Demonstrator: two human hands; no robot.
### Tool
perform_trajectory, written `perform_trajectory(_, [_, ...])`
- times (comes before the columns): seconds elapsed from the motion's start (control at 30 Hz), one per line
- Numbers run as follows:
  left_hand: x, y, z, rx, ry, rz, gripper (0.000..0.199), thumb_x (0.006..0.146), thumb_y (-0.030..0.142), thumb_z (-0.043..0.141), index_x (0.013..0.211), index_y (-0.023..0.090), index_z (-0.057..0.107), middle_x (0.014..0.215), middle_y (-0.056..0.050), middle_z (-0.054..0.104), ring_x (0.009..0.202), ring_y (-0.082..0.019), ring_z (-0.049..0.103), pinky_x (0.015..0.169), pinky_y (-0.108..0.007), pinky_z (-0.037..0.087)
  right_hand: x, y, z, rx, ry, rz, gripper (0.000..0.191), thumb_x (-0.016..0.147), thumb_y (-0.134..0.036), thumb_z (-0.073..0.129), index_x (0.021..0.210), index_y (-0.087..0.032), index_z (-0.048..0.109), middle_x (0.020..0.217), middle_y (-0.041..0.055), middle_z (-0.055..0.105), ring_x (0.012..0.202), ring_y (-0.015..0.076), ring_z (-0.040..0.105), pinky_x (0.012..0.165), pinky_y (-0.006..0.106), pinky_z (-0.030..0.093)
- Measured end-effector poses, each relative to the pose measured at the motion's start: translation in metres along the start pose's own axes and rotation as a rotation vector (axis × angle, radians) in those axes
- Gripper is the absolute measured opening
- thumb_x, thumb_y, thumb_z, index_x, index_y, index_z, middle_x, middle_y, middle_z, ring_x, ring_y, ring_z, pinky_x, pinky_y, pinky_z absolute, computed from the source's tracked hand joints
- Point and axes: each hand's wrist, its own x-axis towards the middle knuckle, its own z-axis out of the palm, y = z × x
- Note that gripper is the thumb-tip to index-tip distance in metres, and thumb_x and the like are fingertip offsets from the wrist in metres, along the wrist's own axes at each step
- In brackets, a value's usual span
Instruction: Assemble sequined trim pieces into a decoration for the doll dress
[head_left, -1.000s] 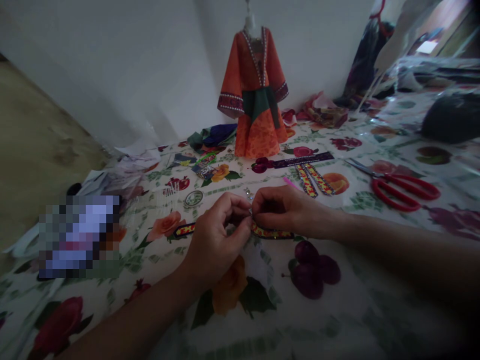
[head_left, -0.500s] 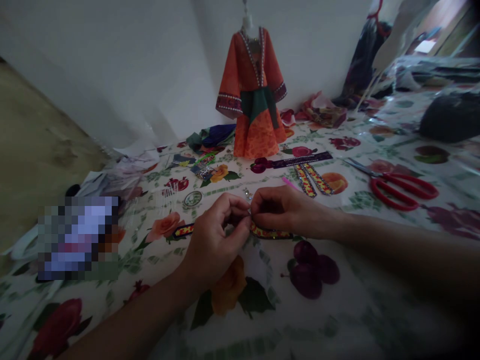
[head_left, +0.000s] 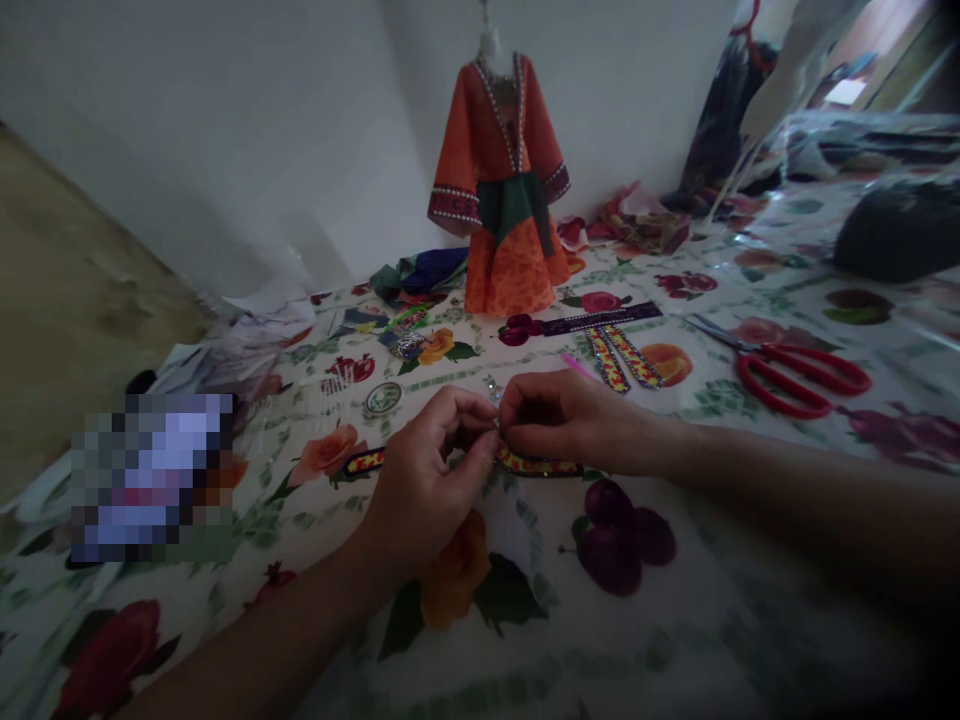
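A narrow yellow-and-red patterned trim strip with a dark, glinting edge runs across the tablecloth, passing behind my left hand. That hand is closed, thumb and fingertips pinching the raised middle of the strip. My right hand is closed too, its thumb and index finger pinched against the left fingertips. Whatever lies between the right fingertips is too small to make out. Just beyond the fingers lie small shiny beads and a pink stick-like piece, partly hidden by my right hand.
A small orange dress stands on a form at the back. Red-handled scissors lie at right, near two yellow trim strips and a dark purple strip. Left are a round lid-like disc and a blurred-out phone-like device.
The view has shifted very slightly. Both hands keep the same pinch at the strip, with hardly any visible movement of the fingers.
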Motion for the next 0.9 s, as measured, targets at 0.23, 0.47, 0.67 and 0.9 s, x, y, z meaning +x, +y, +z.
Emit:
perform_trajectory(0.23, [0.0013, -0.0014, 0.0001, 0.001, -0.007, 0.012, 0.013, 0.092, 0.012, 0.059, 0.101, 0.022, 0.059, 0.092, 0.002, 0.067, 0.085, -0.011, 0.065, 0.073, -0.021, 0.049, 0.0006, -0.0004, -0.0008, 0.000, 0.006, 0.012, 0.004, 0.084, -0.019, 0.063, 0.087, -0.018, 0.062, 0.077, 0.0003, 0.065, 0.070, 0.0126, 0.057, 0.062, 0.024, 0.045])
perform_trajectory(0.47, [0.0011, -0.0003, -0.0002, 0.007, -0.004, 0.010, 0.012, 0.092, 0.012, 0.059, 0.099, 0.022, 0.059, 0.090, 0.002, 0.067, 0.083, -0.010, 0.064, 0.072, -0.022, 0.048, -0.0005, -0.0006, 0.0006, 0.035, -0.012, 0.021, 0.004, 0.084, -0.018, 0.062, 0.088, -0.018, 0.061, 0.078, 0.0003, 0.064, 0.070, 0.0132, 0.057, 0.062, 0.025, 0.045])
perform_trajectory(0.67, [0.0005, -0.0003, -0.0004, 0.017, -0.008, -0.005, 0.013, 0.092, 0.013, 0.059, 0.100, 0.023, 0.058, 0.090, 0.002, 0.066, 0.082, -0.011, 0.063, 0.072, -0.022, 0.048, -0.0001, 0.0001, 0.0009, 0.025, -0.007, 0.012, 0.005, 0.083, -0.016, 0.062, 0.088, -0.017, 0.061, 0.077, -0.0002, 0.063, 0.071, 0.0131, 0.056, 0.063, 0.025, 0.044])
perform_trajectory(0.9, [0.0003, 0.0001, 0.0001, 0.022, -0.002, -0.003, 0.013, 0.091, 0.013, 0.059, 0.099, 0.023, 0.059, 0.090, 0.002, 0.065, 0.082, -0.011, 0.063, 0.072, -0.022, 0.048, 0.0002, -0.0019, 0.0009, 0.041, -0.011, 0.026, 0.005, 0.083, -0.017, 0.062, 0.088, -0.017, 0.061, 0.076, -0.0008, 0.062, 0.069, 0.0123, 0.055, 0.062, 0.024, 0.044])
